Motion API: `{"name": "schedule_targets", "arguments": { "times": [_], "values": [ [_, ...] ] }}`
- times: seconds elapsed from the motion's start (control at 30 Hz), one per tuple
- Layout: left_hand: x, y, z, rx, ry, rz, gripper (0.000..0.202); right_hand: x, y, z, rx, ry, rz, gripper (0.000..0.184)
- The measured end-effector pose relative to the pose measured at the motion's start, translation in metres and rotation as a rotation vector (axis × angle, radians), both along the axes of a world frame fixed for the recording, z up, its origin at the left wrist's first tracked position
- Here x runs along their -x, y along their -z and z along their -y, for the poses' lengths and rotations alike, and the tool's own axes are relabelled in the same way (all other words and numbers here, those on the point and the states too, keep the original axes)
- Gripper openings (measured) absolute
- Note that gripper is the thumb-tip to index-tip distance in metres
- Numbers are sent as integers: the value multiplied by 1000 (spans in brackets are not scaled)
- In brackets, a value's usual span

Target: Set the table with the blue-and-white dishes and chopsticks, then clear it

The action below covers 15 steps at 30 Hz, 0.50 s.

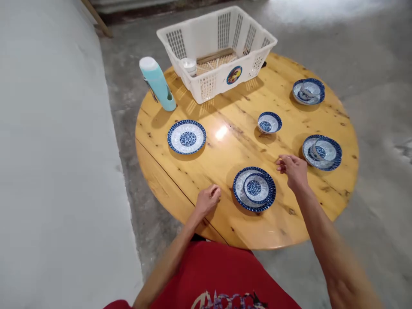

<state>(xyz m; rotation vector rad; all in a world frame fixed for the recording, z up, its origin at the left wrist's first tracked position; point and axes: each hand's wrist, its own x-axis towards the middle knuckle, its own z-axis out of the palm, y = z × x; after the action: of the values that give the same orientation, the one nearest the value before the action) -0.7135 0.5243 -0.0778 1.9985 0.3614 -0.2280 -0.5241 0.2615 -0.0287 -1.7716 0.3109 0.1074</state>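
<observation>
Basket (220, 82): its near wall hides the bottom of the white bowls (188, 65) inside.
Sticker (234, 75): on the basket's near wall; fine detail too small to tell.
Dark thing (264, 65): mostly hidden by the basket's right corner.
Left hand (208, 198): below the basket; fingertips curled out of sight.
Shirt print (225, 301): cut off below.

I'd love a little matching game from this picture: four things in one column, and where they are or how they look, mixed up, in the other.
1. Left hand
2. Right hand
3. Basket
4. Tall container

A. White, with a round sticker
B. Right of the nearest plate
C. Light blue, beside the basket
D. Just left of the nearest plate

Pairs: 1-D, 2-B, 3-A, 4-C
</observation>
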Motion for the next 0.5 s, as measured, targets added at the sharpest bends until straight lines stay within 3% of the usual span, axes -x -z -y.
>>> {"name": "schedule_targets", "arguments": {
  "times": [0.2, 0.3, 0.4, 0.5],
  "values": [
    [-2, 5, -85, 40, -121, -6, 25, -18, 7, -27, 48, 152, -142, 7],
    [-5, 6, -116, 56, -207, -24, 22, -35, 11, -37, 52, 219, -213, 2],
    [-14, 6, -126, 80, -256, -9, 20, -57, 15, -44, 93, 257, -241, 4],
    [-33, 6, -118, 104, -221, 25, 20, -80, 23, -46, 131, 275, -242, 9]
  ]
}}
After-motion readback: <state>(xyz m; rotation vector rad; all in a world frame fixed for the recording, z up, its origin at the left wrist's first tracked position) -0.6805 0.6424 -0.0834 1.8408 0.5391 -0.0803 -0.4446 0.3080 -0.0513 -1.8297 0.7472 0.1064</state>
